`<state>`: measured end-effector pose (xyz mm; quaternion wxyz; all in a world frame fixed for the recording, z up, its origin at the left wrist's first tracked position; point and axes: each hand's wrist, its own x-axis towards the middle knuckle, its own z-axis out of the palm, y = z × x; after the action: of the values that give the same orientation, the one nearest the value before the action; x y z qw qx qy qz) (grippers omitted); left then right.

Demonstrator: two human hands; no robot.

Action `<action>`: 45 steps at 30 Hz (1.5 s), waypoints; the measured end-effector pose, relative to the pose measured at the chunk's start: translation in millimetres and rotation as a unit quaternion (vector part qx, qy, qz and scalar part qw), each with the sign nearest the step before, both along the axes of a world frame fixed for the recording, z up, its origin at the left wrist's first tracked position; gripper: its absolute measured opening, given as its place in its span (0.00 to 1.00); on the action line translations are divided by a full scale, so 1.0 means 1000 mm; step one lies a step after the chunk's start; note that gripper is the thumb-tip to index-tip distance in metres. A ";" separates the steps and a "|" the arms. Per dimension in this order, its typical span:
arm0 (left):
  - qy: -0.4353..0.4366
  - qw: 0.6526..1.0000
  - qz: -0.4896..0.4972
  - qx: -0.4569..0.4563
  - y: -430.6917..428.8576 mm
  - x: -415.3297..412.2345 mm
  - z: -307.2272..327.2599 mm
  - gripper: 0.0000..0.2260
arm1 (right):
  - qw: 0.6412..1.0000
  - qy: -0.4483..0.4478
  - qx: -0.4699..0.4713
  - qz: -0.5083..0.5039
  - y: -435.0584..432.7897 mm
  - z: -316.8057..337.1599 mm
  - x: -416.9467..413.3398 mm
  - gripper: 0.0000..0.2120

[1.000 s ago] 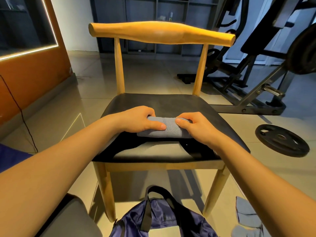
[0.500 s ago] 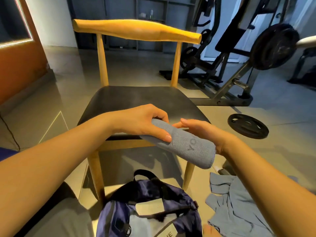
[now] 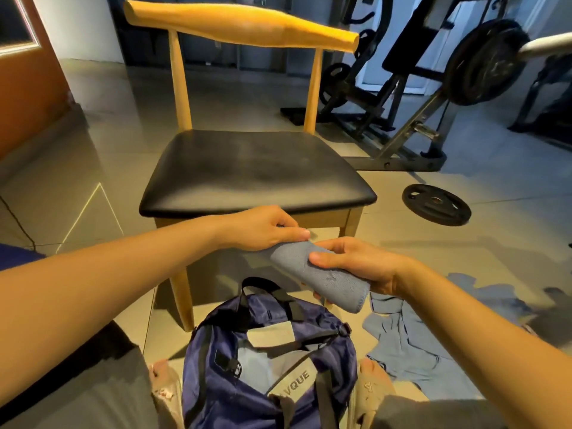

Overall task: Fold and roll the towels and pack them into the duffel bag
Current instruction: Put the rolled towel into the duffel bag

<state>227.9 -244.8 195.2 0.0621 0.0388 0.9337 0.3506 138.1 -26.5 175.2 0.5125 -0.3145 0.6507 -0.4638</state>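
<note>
**Desk:** What are the hands doing?

**Photographer:** Both grip a rolled grey-blue towel, held in the air in front of the near edge of a wooden chair with a black seat. The right hand is wrapped around the roll's middle, thumb on top and fingers curled beneath. The left hand pinches the roll's far-left end, fingertips closed on the cloth.

**Desk:** How does the roll sit?

**Photographer:** Tilted, its right end lower and nearer the camera, directly above the bag's right side.

**Desk:** And the bag?

**Photographer:** A navy duffel bag stands open on the tiled floor below the hands, between the person's feet. Black straps cross its mouth, and a grey panel reads "VQUE". Pale blue cloth shows inside; I cannot tell whether it is a towel.

**Desk:** Anything else around?

**Photographer:** More loose towels of the same colour lie crumpled on the floor just right of the bag. Farther right, a black weight plate lies flat on the tiles, with a weight machine behind it.
</note>
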 end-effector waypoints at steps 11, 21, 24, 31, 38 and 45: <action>-0.169 0.979 0.117 -0.004 -0.004 -0.015 -0.136 0.27 | 0.991 -0.027 0.095 -0.086 -0.015 -0.120 0.013 0.16; -0.139 0.984 0.105 -0.036 -0.020 -0.037 -0.263 0.17 | 0.966 0.028 0.178 -0.187 -0.006 -0.240 0.000 0.05; -0.171 0.978 0.098 -0.067 -0.024 -0.034 -0.295 0.15 | 0.933 0.041 0.187 -0.303 -0.002 -0.271 0.002 0.10; -0.151 0.959 0.064 -0.230 0.001 -0.022 -0.345 0.29 | 0.898 0.108 0.275 -0.327 0.000 -0.317 0.020 0.07; -0.152 0.953 0.066 -0.253 -0.004 -0.035 -0.361 0.23 | 0.900 0.146 0.378 -0.161 0.015 -0.304 0.024 0.25; -0.170 0.958 0.159 -0.168 -0.008 -0.053 -0.351 0.14 | 0.893 0.167 0.379 -0.177 -0.008 -0.312 0.033 0.27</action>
<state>174.9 -253.1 -156.0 0.1689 -0.1812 0.9490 0.1950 171.0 -34.2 -137.3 0.3862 -0.0485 0.8979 -0.2056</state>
